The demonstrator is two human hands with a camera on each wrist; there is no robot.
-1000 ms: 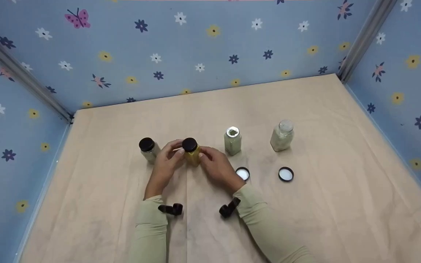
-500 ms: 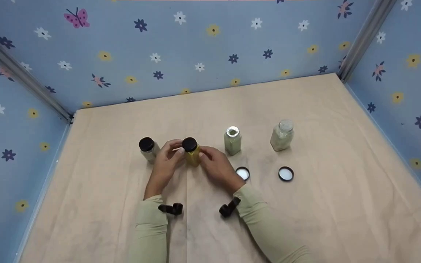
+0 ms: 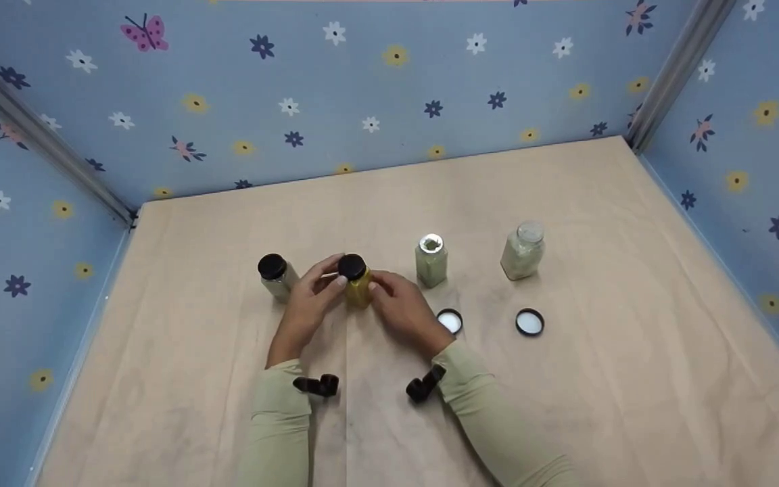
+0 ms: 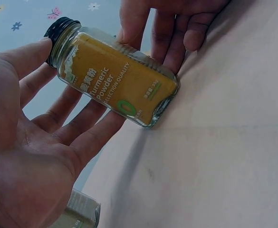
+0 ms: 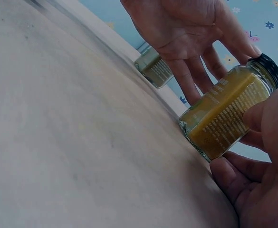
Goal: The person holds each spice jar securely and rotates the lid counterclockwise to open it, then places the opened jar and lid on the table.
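A glass jar of turmeric powder (image 3: 360, 292) with a black screw lid (image 3: 352, 265) stands between both hands. My right hand (image 3: 404, 308) grips the jar's body from the right. On the other side, my left hand (image 3: 305, 304) has its thumb on the lid's near edge and its index finger behind the lid. In the left wrist view the printed label of the jar (image 4: 115, 78) faces me, and the left thumb (image 4: 32, 54) presses the lid (image 4: 60, 31). The other left fingers spread behind the jar. The right wrist view shows the right thumb on the jar (image 5: 224, 114).
A black-lidded spice jar (image 3: 277, 281) stands just left of the left hand. To the right are a lidless green-powder jar (image 3: 431, 264) and a pale jar (image 3: 523, 253). Two upturned lids, a nearer one (image 3: 450, 322) and another (image 3: 529, 322), lie before them on the cloth-covered table.
The left thumb and index finger have shifted up slightly onto the lid. My right hand stays on the jar, and the other jars and lids have not moved.
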